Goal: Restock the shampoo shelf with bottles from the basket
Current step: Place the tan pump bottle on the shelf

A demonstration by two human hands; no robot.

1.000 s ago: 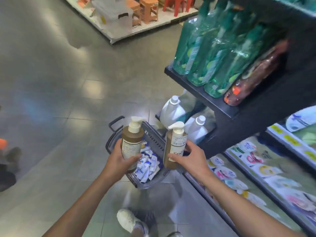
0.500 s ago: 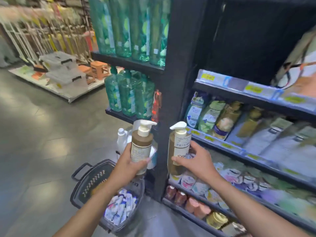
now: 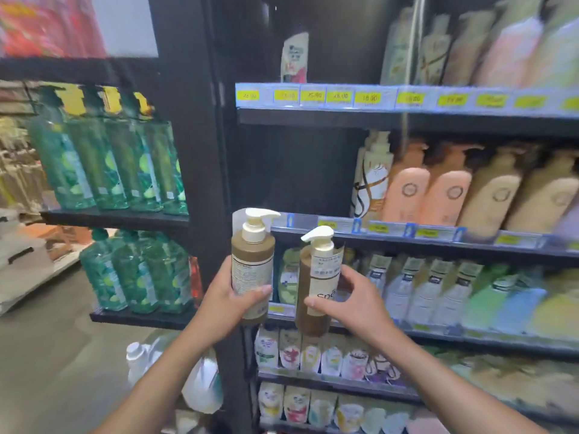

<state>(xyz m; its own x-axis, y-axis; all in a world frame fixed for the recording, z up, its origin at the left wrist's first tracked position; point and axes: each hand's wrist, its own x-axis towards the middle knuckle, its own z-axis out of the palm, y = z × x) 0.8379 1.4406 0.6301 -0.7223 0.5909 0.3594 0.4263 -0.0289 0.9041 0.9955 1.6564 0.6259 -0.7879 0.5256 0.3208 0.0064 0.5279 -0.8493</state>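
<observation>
Left hand (image 3: 228,299) grip clamped on left bottle (image 3: 252,264), right hand (image 3: 354,300) grip clamped on right bottle (image 3: 318,286). Both upright, just below the shelf (image 3: 391,228) rail. Shelf's left end looks free: lift clear of rail, seat one at a time, labels outward.

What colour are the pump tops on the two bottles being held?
Cream-white, on both brown bottles: the left one and the right one. The head view shows it.

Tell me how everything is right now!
left bottle, upright, held up, pump on.
right bottle, upright, held up, pump on.
left hand, grips left bottle.
right hand, grips right bottle.
shelf, gap at left end.
green bottles, standing in rows.
</observation>
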